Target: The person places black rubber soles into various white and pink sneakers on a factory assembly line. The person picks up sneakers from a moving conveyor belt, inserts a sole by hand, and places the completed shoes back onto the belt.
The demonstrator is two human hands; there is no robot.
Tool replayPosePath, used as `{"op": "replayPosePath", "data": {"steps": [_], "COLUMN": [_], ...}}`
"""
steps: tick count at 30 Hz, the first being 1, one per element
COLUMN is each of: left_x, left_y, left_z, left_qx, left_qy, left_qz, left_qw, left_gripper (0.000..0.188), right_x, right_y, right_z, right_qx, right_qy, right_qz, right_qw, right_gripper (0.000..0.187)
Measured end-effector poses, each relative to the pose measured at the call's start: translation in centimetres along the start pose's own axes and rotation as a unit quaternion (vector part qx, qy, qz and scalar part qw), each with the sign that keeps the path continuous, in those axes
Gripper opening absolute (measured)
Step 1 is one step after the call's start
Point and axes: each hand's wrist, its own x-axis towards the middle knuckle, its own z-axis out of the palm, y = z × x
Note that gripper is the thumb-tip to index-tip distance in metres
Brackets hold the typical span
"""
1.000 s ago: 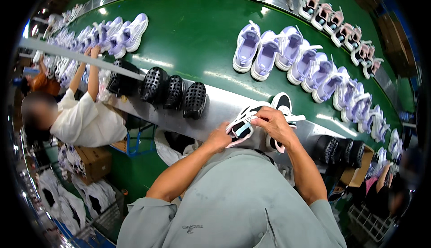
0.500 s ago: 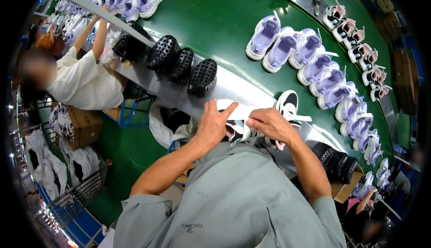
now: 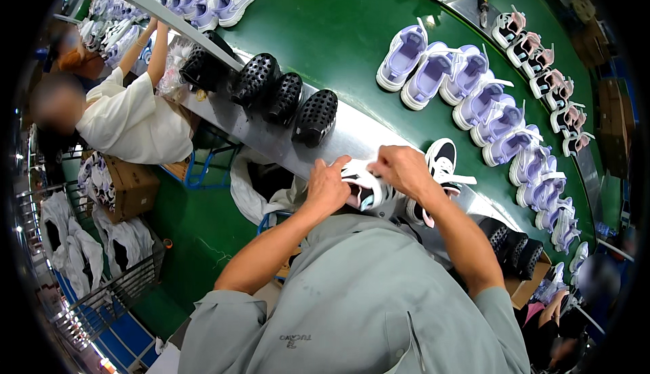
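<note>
A white sneaker [image 3: 366,193] with black and pink parts lies at the near edge of the metal ledge, right in front of me. My left hand [image 3: 328,185] grips its left end, fingers bent around the upper. My right hand [image 3: 403,172] is curled closed just above the shoe's other side, by a white part; its fingertips are slightly blurred, and what they pinch is hidden. Just right of that hand stands a black-and-white sneaker [image 3: 441,160] with a white strap sticking out. Part of another shoe [image 3: 414,210] shows under my right wrist.
Black perforated shoe forms [image 3: 316,118] stand on the metal ledge [image 3: 261,145] to the left, more [image 3: 518,252] at the right. Lilac sneakers [image 3: 431,76] line the green table [image 3: 325,22]. A person in white [image 3: 135,127] works at far left, beside a carton [image 3: 132,188].
My right hand has shifted slightly up and away from my body. The shoe's opening has turned more into view, and the wide white piece between my hands shows less.
</note>
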Motion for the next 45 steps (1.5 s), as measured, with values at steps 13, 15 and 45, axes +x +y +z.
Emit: {"op": "replayPosePath", "data": {"steps": [13,15,45], "left_x": [2.1,1.9,1.7], "left_y": [1.4,1.8,11.6], "left_z": [1.2,1.3,8.4], "left_qx": [0.013,-0.001,0.107], "left_qy": [-0.001,-0.018,-0.025], "left_qz": [0.087,0.084,0.562], "left_qw": [0.996,0.996,0.82], "left_gripper": [0.026,0.025,0.026], "right_x": [-4.2,-5.5,-15.0], "right_y": [0.3,-0.3,6.9], "right_z": [6.0,5.9,7.5], "right_qx": [-0.093,-0.006,0.022], "right_qy": [0.26,0.236,0.399], "right_qz": [-0.016,0.022,0.188], "right_qw": [0.961,0.971,0.897], "right_gripper": [0.023,0.021,0.055]}}
